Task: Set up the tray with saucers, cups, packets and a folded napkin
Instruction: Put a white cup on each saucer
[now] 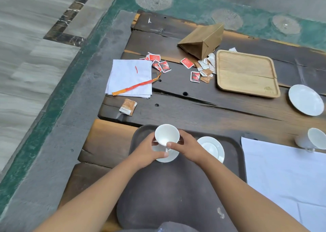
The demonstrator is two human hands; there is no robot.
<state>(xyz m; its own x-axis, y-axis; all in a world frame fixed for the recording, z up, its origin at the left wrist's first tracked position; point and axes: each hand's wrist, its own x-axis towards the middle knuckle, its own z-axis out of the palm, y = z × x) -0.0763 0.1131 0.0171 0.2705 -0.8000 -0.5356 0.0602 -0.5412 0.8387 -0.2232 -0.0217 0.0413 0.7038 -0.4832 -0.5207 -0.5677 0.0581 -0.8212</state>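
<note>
A dark brown tray (176,187) lies on the wooden table in front of me. Both my hands hold a white cup (166,133) over a white saucer (167,157) at the tray's far left. My left hand (149,151) wraps the cup's left side and my right hand (187,148) grips its right side. A second saucer (212,148) rests on the tray just right of my right hand. Another cup (312,140) and a third saucer (306,100) sit off the tray at the right. Red and brown packets (195,69) are scattered farther back.
A light wooden tray (247,74) sits at the back right beside a tipped brown paper bag (202,40). A white napkin (130,78) with an orange strip lies at the left, another white napkin (285,178) at the right. A brown packet (128,106) lies alone.
</note>
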